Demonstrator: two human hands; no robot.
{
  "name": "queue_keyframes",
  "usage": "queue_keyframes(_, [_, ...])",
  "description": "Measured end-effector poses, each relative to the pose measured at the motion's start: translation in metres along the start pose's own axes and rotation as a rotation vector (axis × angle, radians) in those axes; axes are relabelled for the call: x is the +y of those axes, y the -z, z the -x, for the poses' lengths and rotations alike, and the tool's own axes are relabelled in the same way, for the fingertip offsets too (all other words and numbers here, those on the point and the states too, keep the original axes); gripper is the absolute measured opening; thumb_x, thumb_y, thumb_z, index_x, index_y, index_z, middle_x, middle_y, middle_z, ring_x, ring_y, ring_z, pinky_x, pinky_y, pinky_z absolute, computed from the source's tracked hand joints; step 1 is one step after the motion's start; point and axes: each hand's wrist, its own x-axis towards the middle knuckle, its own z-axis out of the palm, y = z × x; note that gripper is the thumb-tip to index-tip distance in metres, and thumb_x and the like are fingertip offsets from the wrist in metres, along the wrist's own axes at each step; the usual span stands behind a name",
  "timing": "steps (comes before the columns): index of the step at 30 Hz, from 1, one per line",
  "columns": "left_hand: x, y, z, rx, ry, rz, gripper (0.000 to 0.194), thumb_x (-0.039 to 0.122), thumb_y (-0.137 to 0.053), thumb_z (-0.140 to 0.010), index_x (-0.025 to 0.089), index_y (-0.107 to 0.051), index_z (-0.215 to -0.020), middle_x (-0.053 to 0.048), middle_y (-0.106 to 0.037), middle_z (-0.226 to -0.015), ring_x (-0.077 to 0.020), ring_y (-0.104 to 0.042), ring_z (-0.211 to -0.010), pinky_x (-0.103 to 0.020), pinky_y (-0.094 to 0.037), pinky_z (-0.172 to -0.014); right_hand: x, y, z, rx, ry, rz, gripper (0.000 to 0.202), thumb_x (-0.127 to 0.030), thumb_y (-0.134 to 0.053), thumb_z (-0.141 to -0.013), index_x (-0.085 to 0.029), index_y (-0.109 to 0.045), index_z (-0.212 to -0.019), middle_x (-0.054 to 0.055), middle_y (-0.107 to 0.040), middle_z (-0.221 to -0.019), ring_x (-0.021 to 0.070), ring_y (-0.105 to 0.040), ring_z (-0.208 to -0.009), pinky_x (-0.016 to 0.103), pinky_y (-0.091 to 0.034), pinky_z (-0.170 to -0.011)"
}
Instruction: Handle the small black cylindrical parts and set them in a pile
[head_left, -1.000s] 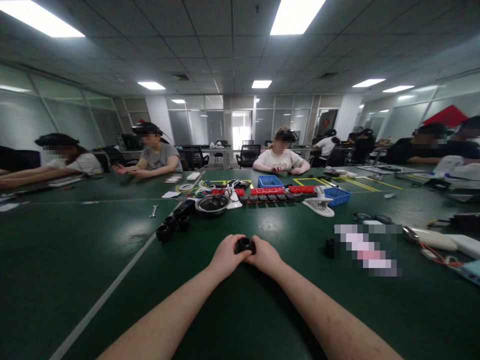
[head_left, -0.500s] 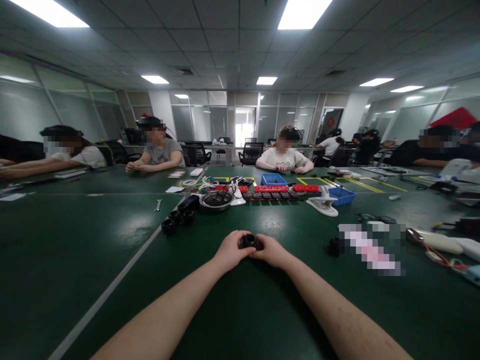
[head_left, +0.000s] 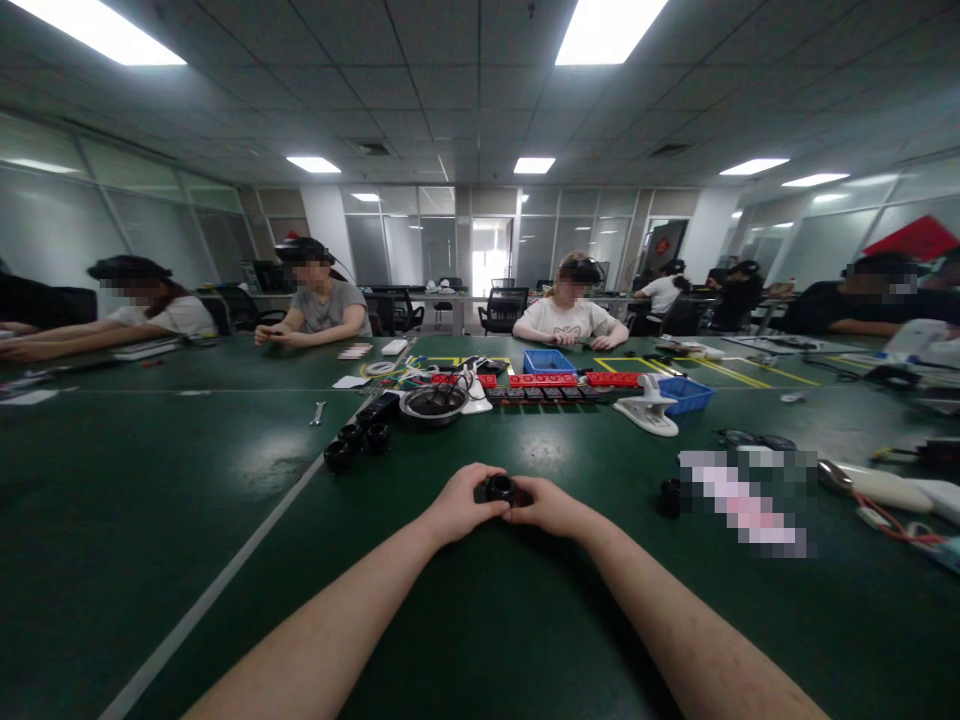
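Note:
A small black round part (head_left: 500, 487), open at its top like a short tube or lens, is between my two hands at the middle of the green table (head_left: 480, 620). My left hand (head_left: 466, 505) grips it from the left, thumb in front and fingers behind. From the right, the fingertips of my right hand (head_left: 546, 506) close on its other side. Whether its base rests on the tabletop I cannot tell. Several similar black round parts (head_left: 357, 441) stand in a cluster to the left, and another black part (head_left: 671, 497) lies to the right.
Beyond my hands are a round metal dish (head_left: 433, 403) with cables, a white clamp (head_left: 649, 407), red strips (head_left: 541, 380) and blue bins (head_left: 684, 393). A wrench (head_left: 318, 413) lies at left. White devices with wires (head_left: 885, 490) are at right. Other people (head_left: 574, 315) sit around the table.
The black part now shows its round opening more plainly, and my right fingers have shifted slightly on it. Both hands stay in about the same place.

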Motion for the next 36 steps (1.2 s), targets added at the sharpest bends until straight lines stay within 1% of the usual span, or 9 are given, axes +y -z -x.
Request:
queue_keyframes(7, [0.005, -0.005, 0.001, 0.001, 0.033, -0.006, 0.042, 0.019, -0.069, -0.065, 0.019, -0.056, -0.105, -0.004, -0.055, -0.096, -0.0199, -0.054, -0.089, -0.030, -0.043, -0.079, 0.003, -0.003, -0.003, 0.036, -0.039, -0.001, 0.029, -0.023, -0.067, -0.065, -0.013, -0.057, -0.090, -0.001, -0.060, -0.072, 0.0128, -0.054, -0.064, 0.021, -0.040, -0.054])
queue_keyframes(10, [0.007, -0.008, 0.001, 0.022, 0.069, -0.006, 0.043, 0.018, -0.068, -0.065, 0.020, -0.055, -0.106, -0.004, -0.054, -0.097, -0.0197, -0.054, -0.089, -0.029, -0.044, -0.077, 0.000, -0.011, -0.005, 0.127, -0.105, 0.082, 0.037, -0.032, -0.070, -0.060, -0.014, -0.055, -0.088, 0.004, -0.061, -0.078, 0.0181, -0.056, -0.070, 0.025, -0.039, -0.057])
queue_keyframes(14, [0.009, -0.008, 0.001, 0.056, 0.104, -0.016, 0.035, 0.020, -0.066, -0.066, 0.017, -0.058, -0.101, -0.005, -0.054, -0.092, -0.0218, -0.054, -0.087, -0.032, -0.045, -0.075, -0.007, -0.020, -0.004, 0.216, -0.164, 0.175, 0.041, -0.040, -0.065, -0.064, -0.014, -0.054, -0.093, 0.011, -0.061, -0.084, 0.0271, -0.057, -0.080, 0.034, -0.038, -0.066])
queue_keyframes(18, [0.007, -0.004, 0.000, 0.032, 0.081, -0.002, 0.039, 0.019, -0.066, -0.066, 0.019, -0.058, -0.105, -0.005, -0.056, -0.094, -0.0215, -0.054, -0.089, -0.032, -0.044, -0.079, -0.007, -0.012, -0.001, 0.134, -0.084, 0.145, 0.050, -0.039, -0.070, -0.061, -0.017, -0.054, -0.103, 0.007, -0.063, -0.086, 0.0240, -0.058, -0.079, 0.032, -0.040, -0.066])
queue_keyframes(21, [0.001, 0.000, 0.000, -0.007, 0.059, 0.024, 0.049, 0.020, -0.068, -0.066, 0.021, -0.054, -0.112, -0.006, -0.057, -0.104, -0.0212, -0.055, -0.093, -0.032, -0.044, -0.082, -0.002, 0.002, 0.001, 0.015, -0.012, 0.083, 0.030, -0.029, -0.068, -0.066, -0.018, -0.059, -0.093, -0.001, -0.062, -0.076, 0.0162, -0.058, -0.070, 0.024, -0.041, -0.059])
queue_keyframes(24, [-0.001, 0.002, -0.002, -0.026, 0.051, 0.036, 0.047, 0.020, -0.070, -0.065, 0.021, -0.057, -0.110, -0.006, -0.058, -0.107, -0.0217, -0.054, -0.097, -0.032, -0.043, -0.084, 0.002, 0.009, 0.001, -0.022, -0.003, 0.063, 0.019, -0.022, -0.065, -0.068, -0.016, -0.060, -0.085, -0.003, -0.059, -0.068, 0.0128, -0.056, -0.064, 0.020, -0.040, -0.054])
queue_keyframes(29, [0.002, -0.003, -0.002, 0.033, 0.100, 0.009, 0.041, 0.020, -0.071, -0.063, 0.019, -0.060, -0.102, -0.004, -0.060, -0.099, -0.0205, -0.056, -0.090, -0.029, -0.044, -0.079, -0.001, -0.005, -0.003, 0.113, -0.093, 0.162, 0.028, -0.032, -0.070, -0.062, -0.017, -0.055, -0.080, -0.001, -0.059, -0.070, 0.0157, -0.055, -0.065, 0.022, -0.036, -0.052])
queue_keyframes(33, [0.004, -0.012, -0.001, 0.151, 0.191, -0.039, 0.036, 0.021, -0.070, -0.064, 0.018, -0.059, -0.098, -0.006, -0.058, -0.096, -0.0214, -0.055, -0.085, -0.032, -0.045, -0.075, -0.009, -0.021, -0.004, 0.245, -0.199, 0.279, 0.029, -0.039, -0.061, -0.069, -0.017, -0.052, -0.085, 0.007, -0.062, -0.078, 0.0230, -0.058, -0.072, 0.027, -0.036, -0.055])
queue_keyframes(36, [0.003, -0.013, -0.001, 0.174, 0.194, -0.053, 0.035, 0.021, -0.069, -0.065, 0.018, -0.058, -0.098, -0.006, -0.057, -0.096, -0.0218, -0.054, -0.089, -0.032, -0.044, -0.077, -0.014, -0.025, -0.004, 0.258, -0.210, 0.314, 0.029, -0.041, -0.059, -0.071, -0.018, -0.053, -0.087, 0.009, -0.063, -0.081, 0.0252, -0.060, -0.077, 0.029, -0.038, -0.060])
